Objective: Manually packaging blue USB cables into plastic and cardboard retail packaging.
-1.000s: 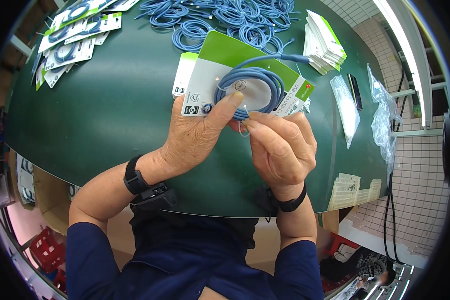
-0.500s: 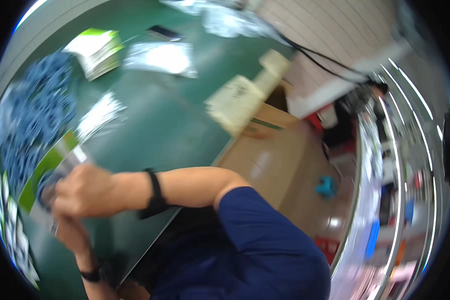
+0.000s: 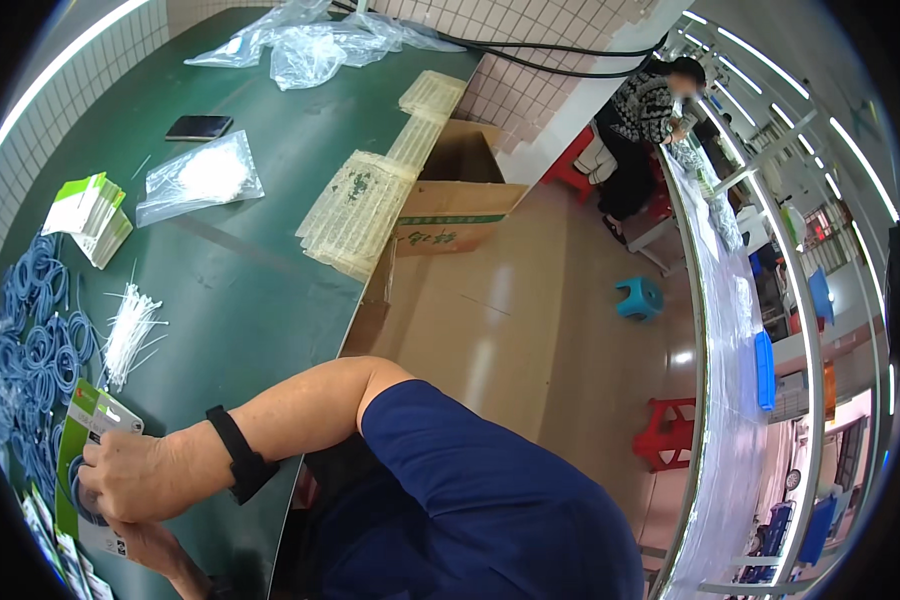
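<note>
A green and white packaging card [image 3: 95, 408] is held at the lower left, over the table's edge of coiled cables. Lying against its face is a grey-blue coiled cable [image 3: 80, 492], partly hidden by fingers. My right hand [image 3: 138, 474] is closed over the coil and card, its fingertips bent inward. Below it, my left hand [image 3: 152, 548] grips the card's lower part; most of its fingers are hidden. Beside the card lie a heap of similar blue cable coils [image 3: 45, 340] and a bunch of white cable ties [image 3: 130, 330].
On the green table [image 3: 240, 330] are a stack of folded cards [image 3: 95, 215], a clear bag of white pieces [image 3: 210, 175], a phone [image 3: 199, 127] and plastic bags [image 3: 315, 50]. More cards [image 3: 65, 550] lie lower left. A cardboard box [image 3: 460, 205] adjoins the table; a person [image 3: 635, 130] sits beyond.
The view has turned and sharpened, so the table's contents sit further left and the seated person shows clearly. Both hands still hold the card and coil together.
</note>
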Tool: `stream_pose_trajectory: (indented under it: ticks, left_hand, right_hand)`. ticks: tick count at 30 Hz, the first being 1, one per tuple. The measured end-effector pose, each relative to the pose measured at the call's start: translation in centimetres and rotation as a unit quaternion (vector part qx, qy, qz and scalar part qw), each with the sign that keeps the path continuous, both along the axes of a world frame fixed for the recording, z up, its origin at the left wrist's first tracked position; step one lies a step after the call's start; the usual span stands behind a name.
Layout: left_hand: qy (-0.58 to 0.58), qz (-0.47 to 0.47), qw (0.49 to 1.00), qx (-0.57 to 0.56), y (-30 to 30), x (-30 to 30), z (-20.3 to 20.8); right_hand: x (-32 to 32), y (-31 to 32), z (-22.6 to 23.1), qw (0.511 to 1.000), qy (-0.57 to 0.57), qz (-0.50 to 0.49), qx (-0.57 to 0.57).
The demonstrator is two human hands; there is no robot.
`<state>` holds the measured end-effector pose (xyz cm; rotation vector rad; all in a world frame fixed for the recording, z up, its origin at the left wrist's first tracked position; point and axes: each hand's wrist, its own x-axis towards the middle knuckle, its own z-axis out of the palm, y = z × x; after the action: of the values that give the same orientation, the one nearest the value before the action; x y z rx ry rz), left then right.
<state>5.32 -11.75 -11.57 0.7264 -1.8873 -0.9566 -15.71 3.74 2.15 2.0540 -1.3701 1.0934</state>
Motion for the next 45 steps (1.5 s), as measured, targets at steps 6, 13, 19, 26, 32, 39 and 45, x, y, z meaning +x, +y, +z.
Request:
stream_pose_trajectory:
  ticks: [6, 13, 19, 26, 32, 39, 45]
  left_hand:
    - [-0.073, 0.047, 0.992, -0.094, 0.7, -0.5, 0.3]
    - [-0.371, 0.189, 0.902, -0.113, 1.2, -0.9, 3.1]
    - [-0.246, 0.153, 0.953, -0.083, 0.4, -0.5, 2.7]
    - [-0.302, 0.15, 0.922, -0.189, -0.3, 0.3, 1.5]
    - [-0.331, 0.127, 0.913, -0.201, -4.0, 3.5, -1.8]
    - [-0.308, 0.089, 0.93, -0.182, -3.0, 3.3, -1.4]
    - [-0.23, 0.024, 0.964, -0.131, -6.4, 4.7, -5.2]
  right_hand:
    - [-0.6, -0.7, -0.7, 0.998, 0.006, 0.001, 0.063]
    - [-5.4, -2.9, 0.7, 0.955, -0.222, 0.136, -0.144]
    - [-9.7, -5.6, -2.6, 0.733, -0.606, 0.192, 0.243]
    - [-5.5, -6.9, -8.0, 0.395, -0.657, 0.529, 0.364]
    - [-4.8, -4.8, -5.6, 0.412, -0.653, 0.457, 0.442]
    - [-5.0, -2.8, -4.6, 0.454, -0.722, 0.339, 0.397]
    - [-5.8, -4.4, -7.5, 0.381, -0.74, 0.368, 0.415]
